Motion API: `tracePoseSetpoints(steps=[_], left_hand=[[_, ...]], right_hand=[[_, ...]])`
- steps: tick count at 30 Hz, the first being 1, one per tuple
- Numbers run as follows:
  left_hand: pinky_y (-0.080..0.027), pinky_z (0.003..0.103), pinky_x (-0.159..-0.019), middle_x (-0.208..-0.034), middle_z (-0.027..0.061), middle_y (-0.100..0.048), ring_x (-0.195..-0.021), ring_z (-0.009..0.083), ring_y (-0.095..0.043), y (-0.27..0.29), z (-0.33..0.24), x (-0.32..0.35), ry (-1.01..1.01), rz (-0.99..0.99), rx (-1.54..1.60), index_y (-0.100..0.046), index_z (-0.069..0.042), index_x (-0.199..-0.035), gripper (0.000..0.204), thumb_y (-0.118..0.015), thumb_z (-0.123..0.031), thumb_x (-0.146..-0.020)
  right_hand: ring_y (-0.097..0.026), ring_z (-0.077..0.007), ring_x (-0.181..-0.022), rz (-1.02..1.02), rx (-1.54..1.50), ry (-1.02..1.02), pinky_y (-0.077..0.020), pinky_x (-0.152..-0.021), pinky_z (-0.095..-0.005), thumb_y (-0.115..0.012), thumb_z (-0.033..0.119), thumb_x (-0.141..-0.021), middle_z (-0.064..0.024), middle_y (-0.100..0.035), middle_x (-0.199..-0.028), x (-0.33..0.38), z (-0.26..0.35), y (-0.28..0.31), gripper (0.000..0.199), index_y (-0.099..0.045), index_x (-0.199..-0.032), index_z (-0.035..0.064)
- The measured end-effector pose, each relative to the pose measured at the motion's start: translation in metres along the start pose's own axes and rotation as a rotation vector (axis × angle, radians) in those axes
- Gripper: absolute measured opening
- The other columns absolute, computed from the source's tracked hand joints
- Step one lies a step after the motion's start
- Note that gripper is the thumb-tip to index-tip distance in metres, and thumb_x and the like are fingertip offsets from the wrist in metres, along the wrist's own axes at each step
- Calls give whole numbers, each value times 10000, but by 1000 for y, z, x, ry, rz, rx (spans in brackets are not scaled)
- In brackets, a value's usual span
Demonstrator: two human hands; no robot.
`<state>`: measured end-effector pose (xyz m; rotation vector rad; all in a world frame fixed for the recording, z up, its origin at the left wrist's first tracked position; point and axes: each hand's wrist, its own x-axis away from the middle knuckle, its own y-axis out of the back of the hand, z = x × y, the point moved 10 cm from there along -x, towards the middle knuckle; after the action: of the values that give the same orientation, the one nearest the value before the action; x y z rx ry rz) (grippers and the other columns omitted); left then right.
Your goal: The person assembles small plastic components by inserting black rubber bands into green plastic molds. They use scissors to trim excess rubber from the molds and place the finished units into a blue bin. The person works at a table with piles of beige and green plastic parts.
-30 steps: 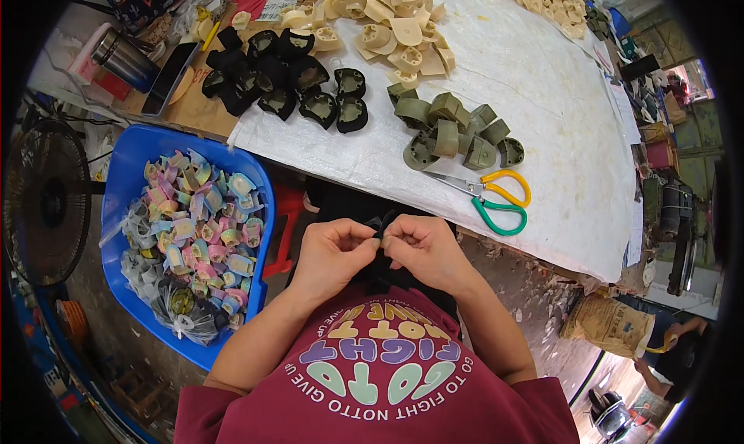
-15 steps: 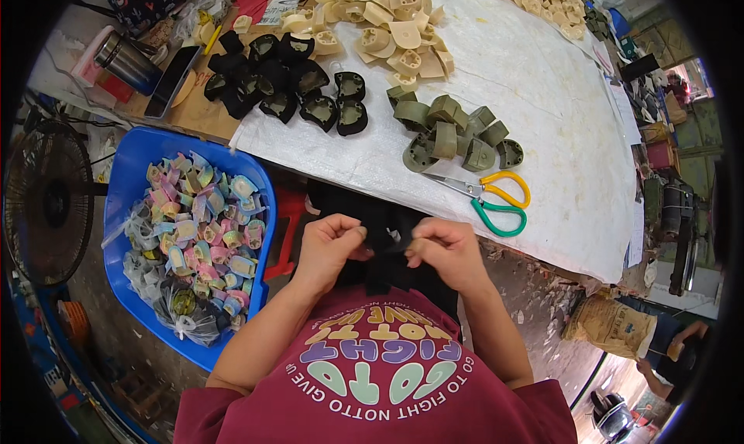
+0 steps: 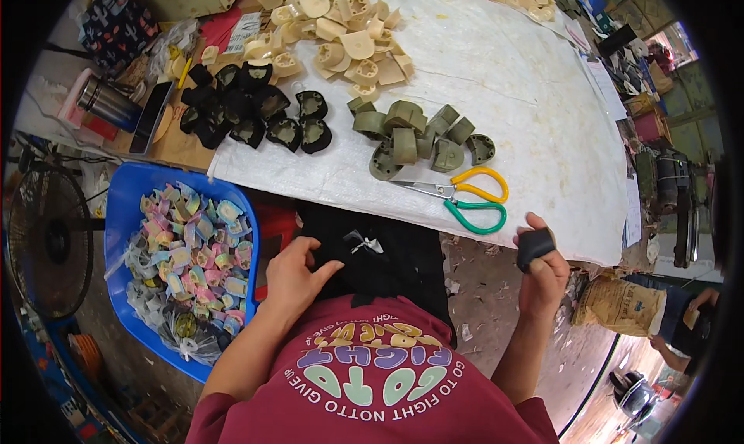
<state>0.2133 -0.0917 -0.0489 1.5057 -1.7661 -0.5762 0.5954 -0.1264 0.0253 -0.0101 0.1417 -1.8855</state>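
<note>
Your right hand point(image 3: 542, 277) is swinging away, gripping a small black curved piece point(image 3: 535, 246); your left hand point(image 3: 298, 277) is resting open on black cloth point(image 3: 387, 270) near the tabletop's point(image 3: 496, 80) front edge

You get bright, even daylight on the white table cover point(image 3: 535, 95), with soft, faint shadows and no harsh glare. The fisheye lens bends straight edges toward the black rim. The centre is sharp; the corners darken and smear slightly.
</note>
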Motion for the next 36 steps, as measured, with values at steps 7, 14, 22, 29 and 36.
tracePoseSetpoints(steps=[7,14,22,29,36], left_hand=[[-479,317,-901,-1139,160,-630,-1001,234,-628,26,-141,5,-628,-13,501,-560,17,-1220,423,-666,-13,-811],[-462,205,-702,-896,20,-656,-801,45,-563,9,-108,-21,-241,105,924,-649,12,-1096,203,-546,-2,-922],[-483,314,-784,-973,105,-663,-884,176,-629,70,-100,-111,-378,-224,560,-648,-22,-1078,249,-569,5,-843],[-385,409,-909,-1027,98,-582,-1062,303,-525,41,-147,-157,-912,-125,-383,-609,-106,-1135,483,-610,39,-675],[-498,323,-755,-993,52,-649,-888,211,-630,98,-118,-178,-517,-226,339,-590,-51,-1157,385,-679,-27,-784]], right_hand=[[-586,-262,-1098,436,450,377,-446,-933,-334,-693,37,-737,-170,-600,-1224,3,25,-186,124,-629,-844,35],[-592,-172,-1066,290,-27,-176,-444,-927,-301,-689,55,-825,-108,-636,-1161,-16,-25,-186,238,-659,-1055,2],[-635,-148,-862,181,-238,-165,-493,-817,-274,-590,32,-916,-94,-685,-969,-32,-18,-162,139,-641,-1024,-40],[-627,-130,-782,323,-168,-236,-512,-742,-265,-597,36,-924,-87,-676,-876,-27,-24,-185,114,-633,-1001,-40],[-653,-164,-790,305,-143,-306,-534,-761,-301,-579,25,-923,-110,-687,-938,-28,-41,-184,129,-633,-1017,-45]])
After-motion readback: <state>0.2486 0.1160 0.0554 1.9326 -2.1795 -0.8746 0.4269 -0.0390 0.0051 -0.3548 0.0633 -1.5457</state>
